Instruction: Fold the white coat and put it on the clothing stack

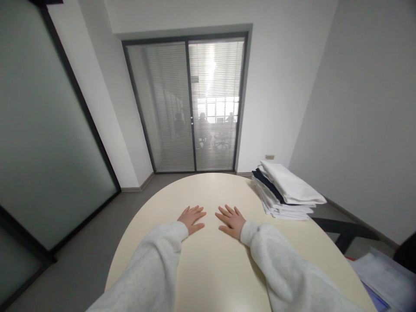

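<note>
My left hand lies palm down on the pale round table, its fingers spread and nothing in it. Across a small gap, my right hand rests flat on the same tabletop, fingers apart and likewise holding nothing. Both forearms are in light grey sleeves. To the right of my right hand, apart from it, sits a stack of folded cloth near the table's edge. Most layers are white, with a dark navy one below the top.
A glass door with blinds stands beyond the table, and a frosted glass panel is at the left. A black chair part and plastic-wrapped items are beside the table's right edge. A wall socket shows behind the stack.
</note>
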`<action>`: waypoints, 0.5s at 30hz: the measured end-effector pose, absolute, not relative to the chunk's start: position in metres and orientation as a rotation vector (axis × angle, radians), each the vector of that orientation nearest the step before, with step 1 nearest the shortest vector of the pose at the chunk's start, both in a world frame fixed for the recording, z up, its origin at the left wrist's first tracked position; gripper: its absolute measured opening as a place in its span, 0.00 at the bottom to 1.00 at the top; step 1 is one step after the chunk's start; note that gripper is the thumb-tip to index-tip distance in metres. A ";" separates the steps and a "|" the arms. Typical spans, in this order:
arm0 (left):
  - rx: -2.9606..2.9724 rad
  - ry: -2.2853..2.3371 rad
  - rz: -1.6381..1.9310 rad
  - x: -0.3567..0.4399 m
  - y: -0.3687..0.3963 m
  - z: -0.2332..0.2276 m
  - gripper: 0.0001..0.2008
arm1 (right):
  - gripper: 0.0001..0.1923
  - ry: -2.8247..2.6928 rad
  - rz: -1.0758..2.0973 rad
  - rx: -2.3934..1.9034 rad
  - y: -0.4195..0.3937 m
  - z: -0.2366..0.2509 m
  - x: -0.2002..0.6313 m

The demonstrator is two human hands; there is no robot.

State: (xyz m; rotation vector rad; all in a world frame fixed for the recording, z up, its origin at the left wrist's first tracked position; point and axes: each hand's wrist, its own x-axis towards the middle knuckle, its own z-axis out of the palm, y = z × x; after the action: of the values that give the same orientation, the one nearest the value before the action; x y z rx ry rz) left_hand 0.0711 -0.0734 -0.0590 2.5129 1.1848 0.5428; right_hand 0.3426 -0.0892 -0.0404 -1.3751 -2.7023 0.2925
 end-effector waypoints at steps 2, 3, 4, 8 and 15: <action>2.528 1.184 0.541 0.071 -0.073 -0.060 0.25 | 0.35 -2.698 0.294 -1.374 -0.089 -0.040 0.343; 2.536 1.189 0.533 0.071 -0.073 -0.060 0.25 | 0.35 -2.698 0.297 -1.374 -0.090 -0.040 0.342; 2.545 1.199 0.518 0.071 -0.073 -0.060 0.25 | 0.35 -2.699 0.298 -1.374 -0.090 -0.040 0.342; 2.590 1.251 0.410 0.072 -0.073 -0.058 0.27 | 0.35 -2.698 0.282 -1.380 -0.091 -0.040 0.342; 2.656 1.296 0.323 0.072 -0.074 -0.056 0.27 | 0.34 -2.671 0.249 -1.339 -0.094 -0.039 0.343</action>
State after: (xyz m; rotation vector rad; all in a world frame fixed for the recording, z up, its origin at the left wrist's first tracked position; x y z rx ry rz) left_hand 0.0723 -0.0744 -0.0564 2.6564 1.2962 0.3232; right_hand 0.3431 -0.0940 -0.0390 -1.3389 -2.6713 0.2493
